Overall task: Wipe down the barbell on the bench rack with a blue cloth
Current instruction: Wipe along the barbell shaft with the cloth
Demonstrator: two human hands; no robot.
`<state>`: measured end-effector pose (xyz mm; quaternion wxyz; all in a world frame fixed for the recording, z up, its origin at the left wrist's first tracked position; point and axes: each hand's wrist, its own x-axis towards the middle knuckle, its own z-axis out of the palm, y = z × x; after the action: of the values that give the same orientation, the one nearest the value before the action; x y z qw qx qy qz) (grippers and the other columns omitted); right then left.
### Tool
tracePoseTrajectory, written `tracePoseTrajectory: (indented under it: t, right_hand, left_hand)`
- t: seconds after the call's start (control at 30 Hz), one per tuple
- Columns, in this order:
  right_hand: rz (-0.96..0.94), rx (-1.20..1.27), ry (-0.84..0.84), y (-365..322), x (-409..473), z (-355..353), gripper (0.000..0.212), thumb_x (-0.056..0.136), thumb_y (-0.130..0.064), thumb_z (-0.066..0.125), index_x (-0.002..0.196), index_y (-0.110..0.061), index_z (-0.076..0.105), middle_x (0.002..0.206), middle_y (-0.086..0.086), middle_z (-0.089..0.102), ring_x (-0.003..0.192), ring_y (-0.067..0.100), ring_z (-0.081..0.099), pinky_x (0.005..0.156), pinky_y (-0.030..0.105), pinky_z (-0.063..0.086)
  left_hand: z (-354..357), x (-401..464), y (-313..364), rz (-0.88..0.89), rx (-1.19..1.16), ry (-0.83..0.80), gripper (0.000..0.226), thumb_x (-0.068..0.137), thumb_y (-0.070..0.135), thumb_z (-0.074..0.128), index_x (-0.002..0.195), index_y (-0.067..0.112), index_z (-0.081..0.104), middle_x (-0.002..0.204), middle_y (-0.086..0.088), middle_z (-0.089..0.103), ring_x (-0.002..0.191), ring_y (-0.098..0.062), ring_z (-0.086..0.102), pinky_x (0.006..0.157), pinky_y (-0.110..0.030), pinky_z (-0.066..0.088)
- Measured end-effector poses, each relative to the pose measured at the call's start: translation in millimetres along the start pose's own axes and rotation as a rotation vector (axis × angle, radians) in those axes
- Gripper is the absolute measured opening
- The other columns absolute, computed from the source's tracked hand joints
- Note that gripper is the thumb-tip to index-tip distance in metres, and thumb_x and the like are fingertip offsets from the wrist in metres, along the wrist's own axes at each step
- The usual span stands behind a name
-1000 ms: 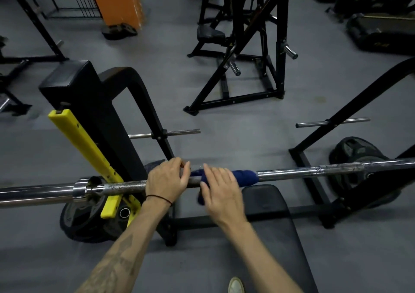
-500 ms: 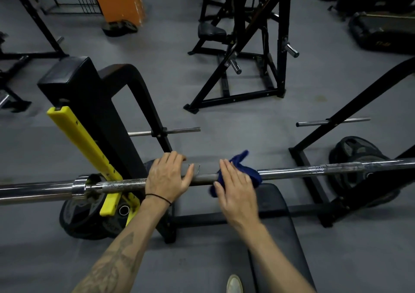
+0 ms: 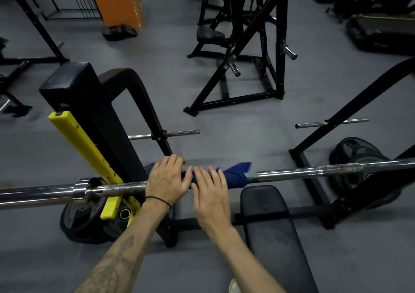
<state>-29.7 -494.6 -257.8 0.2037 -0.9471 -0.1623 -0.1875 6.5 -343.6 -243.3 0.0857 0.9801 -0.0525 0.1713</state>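
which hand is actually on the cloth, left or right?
The right hand: its straight fingers lie over the blue cloth wrapped round the barbell. The left hand curls over bare steel beside the cloth, nearer the yellow rack guard.

Dark blue cloth (image 3: 233,175) on a shiny chrome barbell (image 3: 314,171). Bright yellow guard (image 3: 85,144) on the black rack upright (image 3: 98,117). Black bench pad (image 3: 271,223), grey floor (image 3: 235,130), orange pillar (image 3: 116,0) near the floor's far edge. Dark tattoo pattern on the left forearm (image 3: 116,263).
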Motion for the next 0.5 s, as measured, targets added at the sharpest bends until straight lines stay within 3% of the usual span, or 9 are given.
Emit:
tracePoseTrajectory:
  t: [0.1, 0.2, 0.27, 0.4, 0.5]
  right_hand:
    - [-0.096, -0.056, -0.025, 50, -3, -14, 0.05, 0.109, -0.039, 0.035, 0.141, -0.011, 0.061, 0.137, 0.01, 0.064, 0.128, 0.029, 0.056, 0.118, 0.042, 0.031]
    - [0.066, -0.132, 0.13, 120, -7, -42, 0.051, 0.111, -0.035, 0.032, 0.127, -0.003, 0.068, 0.121, 0.016, 0.07, 0.113, 0.037, 0.064, 0.111, 0.047, 0.037]
    - [0.202, -0.205, 0.168, 140, -10, -56, 0.051, 0.11, -0.034, 0.031, 0.125, -0.002, 0.068, 0.119, 0.017, 0.069, 0.114, 0.039, 0.061, 0.115, 0.05, 0.034]
    - [0.442, -0.108, 0.246, 63, -1, -15, 0.041, 0.104, -0.03, 0.04, 0.123, -0.007, 0.069, 0.128, 0.012, 0.066, 0.131, 0.039, 0.052, 0.124, 0.049, 0.015]
    - [0.25, -0.004, 0.133, 10, -1, 5, 0.04, 0.105, -0.032, 0.042, 0.133, -0.014, 0.065, 0.133, 0.002, 0.066, 0.133, 0.03, 0.053, 0.123, 0.048, 0.022]
  left_hand:
    - [-5, 1, -4, 0.0, -0.021, 0.017, 0.036, 0.096, 0.045, 0.041, 0.099, 0.016, 0.061, 0.09, 0.0, 0.057, 0.082, -0.02, 0.054, 0.072, -0.036, 0.045]
    - [-5, 2, -1, -0.017, -0.03, 0.009, 0.036, 0.096, 0.045, 0.04, 0.099, 0.016, 0.06, 0.09, 0.0, 0.055, 0.082, -0.019, 0.052, 0.072, -0.036, 0.047]
    - [-4, 2, 0, -0.002, -0.005, 0.013, 0.037, 0.096, 0.043, 0.039, 0.101, 0.014, 0.062, 0.092, -0.001, 0.056, 0.083, -0.02, 0.053, 0.072, -0.037, 0.048]
    - [-2, 4, -1, 0.011, 0.012, -0.008, 0.036, 0.095, 0.04, 0.038, 0.106, 0.014, 0.061, 0.095, -0.002, 0.055, 0.084, -0.02, 0.052, 0.07, -0.035, 0.048]
    - [-2, 3, 1, -0.006, -0.011, -0.003, 0.035, 0.095, 0.04, 0.037, 0.104, 0.015, 0.059, 0.093, -0.001, 0.053, 0.082, -0.019, 0.051, 0.068, -0.035, 0.048]
